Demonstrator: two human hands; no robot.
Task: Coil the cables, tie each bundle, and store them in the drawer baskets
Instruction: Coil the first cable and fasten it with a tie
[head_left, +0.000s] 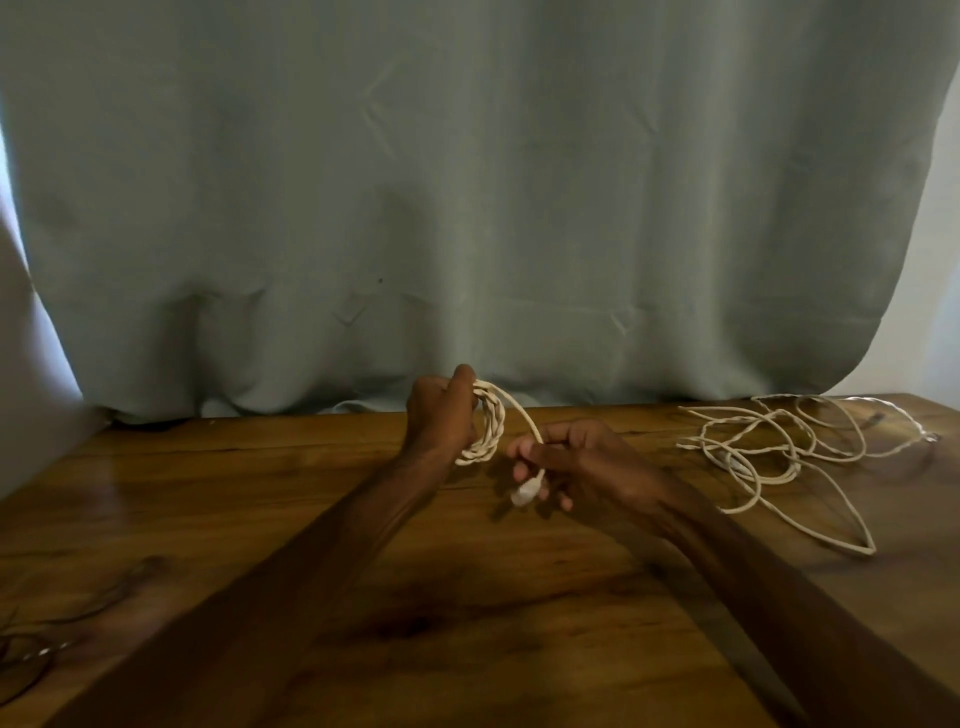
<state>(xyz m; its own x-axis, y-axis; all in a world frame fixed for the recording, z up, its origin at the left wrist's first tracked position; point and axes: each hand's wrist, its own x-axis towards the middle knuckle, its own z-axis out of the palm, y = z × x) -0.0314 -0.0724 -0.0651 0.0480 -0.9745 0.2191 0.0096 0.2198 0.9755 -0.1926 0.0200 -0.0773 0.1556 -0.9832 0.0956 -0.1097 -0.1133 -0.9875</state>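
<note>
Grey curtain (467, 182) fills 12 o'clock, and the wooden table (260, 493) runs under it. No drawer or baskets are in view, so we can't judge the stow path.

Loose white cable (769, 447) sprawls at 3 o'clock, well apart from the hands, with its loops crossing each other. Risk: we pull one end and it knots, or it drags off the table's right edge. A dark cable (31, 644) lies at 8 o'clock, mostly out of frame.

Centre: the left hand (441, 415) is clenched round the white coil (485, 431), thumb on top, apparently lifted off the table. The right hand (582, 462), at 4 o'clock of the coil, pinches the tail just above the plug (527, 491).

Risks as we judge them:
- No tie is visible. If the left hand relaxes, the coil springs open.
- The tail is short. Wrapped loose it unwinds; wrapped tight it kinks at the plug.
- If the plug slips the pinch, the tail drops and the last loop goes with it.
</note>
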